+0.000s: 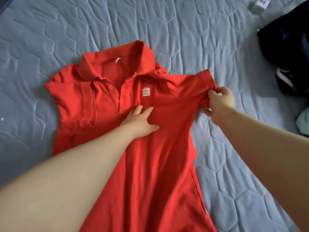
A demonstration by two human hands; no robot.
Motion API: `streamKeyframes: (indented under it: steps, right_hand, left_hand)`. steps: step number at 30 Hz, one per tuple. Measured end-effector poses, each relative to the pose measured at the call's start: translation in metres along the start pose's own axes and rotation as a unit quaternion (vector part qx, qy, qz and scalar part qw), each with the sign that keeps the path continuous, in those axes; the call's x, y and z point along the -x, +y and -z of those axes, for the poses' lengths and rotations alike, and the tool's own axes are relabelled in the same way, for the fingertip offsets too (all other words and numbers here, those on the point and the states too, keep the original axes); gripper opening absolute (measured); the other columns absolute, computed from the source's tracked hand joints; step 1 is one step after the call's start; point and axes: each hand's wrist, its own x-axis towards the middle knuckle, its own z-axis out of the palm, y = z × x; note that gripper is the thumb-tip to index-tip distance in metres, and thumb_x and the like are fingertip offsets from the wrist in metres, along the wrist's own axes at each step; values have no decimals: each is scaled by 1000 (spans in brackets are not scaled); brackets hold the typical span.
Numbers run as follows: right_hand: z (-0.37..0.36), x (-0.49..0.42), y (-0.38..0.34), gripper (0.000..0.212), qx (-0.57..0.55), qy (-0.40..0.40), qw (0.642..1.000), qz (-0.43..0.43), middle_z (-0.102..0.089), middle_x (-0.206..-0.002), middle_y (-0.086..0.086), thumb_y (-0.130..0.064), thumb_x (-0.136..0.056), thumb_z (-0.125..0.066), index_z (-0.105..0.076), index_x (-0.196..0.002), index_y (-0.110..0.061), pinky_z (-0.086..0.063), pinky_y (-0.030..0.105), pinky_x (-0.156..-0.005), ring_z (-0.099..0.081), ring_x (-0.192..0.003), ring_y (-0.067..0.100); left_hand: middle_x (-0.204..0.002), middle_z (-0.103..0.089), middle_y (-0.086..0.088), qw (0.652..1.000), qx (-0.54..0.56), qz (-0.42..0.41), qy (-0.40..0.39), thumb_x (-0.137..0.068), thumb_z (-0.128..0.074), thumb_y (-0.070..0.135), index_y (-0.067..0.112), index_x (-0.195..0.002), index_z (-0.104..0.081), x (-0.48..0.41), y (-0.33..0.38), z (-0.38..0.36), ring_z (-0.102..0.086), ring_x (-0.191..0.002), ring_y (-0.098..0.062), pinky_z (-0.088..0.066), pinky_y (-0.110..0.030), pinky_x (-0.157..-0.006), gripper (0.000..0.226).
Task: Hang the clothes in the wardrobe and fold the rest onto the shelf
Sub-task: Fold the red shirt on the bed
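Folding is looking like the step in hand: the red polo shirt (150, 164) is lying face up on the quilted bed (217, 30), its collar (117, 61) pointing away from the person, with no wardrobe or shelf showing. The left hand (142, 121) is pressing flat on the chest just below the buttoned opening, fingers straight and spread, holding nothing. The right hand (220, 102) is closing its grip on the hem of the short sleeve (205, 81) on the person's right, pinching it and raising it slightly off the bed. To do this well, the flat palm should be acting as an anchor while the pinched sleeve is travelling inward in one straight sweep, so the new crease is running parallel to the opposite side, where the other sleeve (88, 101) is already lying turned in. The cloth is reading as a soft, matte knit, limp and rippling around the palm; the collar is looking stiffer, the cuff is showing a stitched band, and a small white square logo patch (146, 92) is sitting beside round red buttons (110, 87). The bed cover is looking puffy, pale blue-grey, stitched in hexagon-like cells.
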Motion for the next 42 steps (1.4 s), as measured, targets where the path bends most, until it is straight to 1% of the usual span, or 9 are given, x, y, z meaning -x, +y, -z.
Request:
streamKeyframes:
  steps: [4,8,15,22,27,29,32,36,42]
  right_hand:
    - [-4,-18,-12,26,-6,60,997,55,-49,-62,2,-12,-91,-46,-44,-68,-24,-46,28,-45,-46,-44,13]
    - [2,-23,22,24,32,4,994,-101,-55,-40,2,-2,-90,-42,-44,-69,-14,-44,22,-34,-53,-34,13]
    - [-6,-28,51,8,94,-61,988,-110,-59,-68,5,-9,-87,-49,-53,-85,-16,-29,17,-43,-55,-55,16]
    - [-2,-26,40,29,62,-83,987,-120,-47,-28,-10,-4,-94,-41,-45,-66,-14,-30,12,-45,-45,-24,-1]
    - [0,-26,37,27,34,-87,987,-131,-47,-29,-11,-3,-92,-42,-45,-68,-13,-32,10,-32,-45,-25,-1]
    - [0,-26,38,23,35,-86,986,-137,-48,-30,-12,-5,-92,-44,-47,-72,-15,-32,10,-37,-47,-28,-1]
    - [0,-27,41,21,17,-86,986,-139,-49,-31,-11,-5,-92,-44,-46,-74,-15,-31,12,-43,-49,-29,0]
    - [3,-24,42,17,-36,-86,987,-134,-58,-46,-7,-8,-94,-44,-45,-79,-16,-34,12,-40,-51,-33,-1]
    - [19,-21,44,18,-126,-22,978,-164,-49,-83,-3,-21,-95,-46,-42,-77,-19,-35,26,-60,-47,-70,14]
  left_hand:
    - [-132,-50,-8,969,48,17,242,-87,-55,35,29,-128,-48,2,8,17,-45,-121,-31,-38,-38,-98,43]
    - [-124,-50,-11,884,96,36,457,-85,-54,19,23,-121,-52,-9,20,54,-44,-117,-32,-35,-40,-92,37]
    - [-137,-48,-11,934,235,81,258,-90,-52,43,12,-134,-42,-63,43,91,-47,-123,-30,-36,-37,-102,55]
    - [-93,-59,-12,828,444,107,326,-94,-45,21,8,-122,-53,-74,16,121,-55,-92,-25,-49,-35,-80,32]
    - [-121,-51,-10,871,150,138,446,-89,-45,9,23,-122,-50,-66,17,107,-48,-113,-28,-36,-38,-93,36]
    - [-112,-53,-15,856,1,-13,518,-83,-44,6,20,-104,-59,-55,26,96,-50,-106,-34,-37,-42,-83,30]
    - [-114,-52,-12,924,-3,-172,341,-83,-51,9,17,-106,-61,-57,43,76,-52,-106,-32,-41,-40,-84,27]
    - [-156,-7,4,984,-33,-62,162,-89,-53,36,33,-147,-14,-68,53,64,-14,-141,-27,-22,-44,-112,70]
    - [-154,-13,-5,951,62,-115,280,-84,-61,16,30,-147,-15,-53,54,50,-25,-138,-27,-27,-39,-107,79]
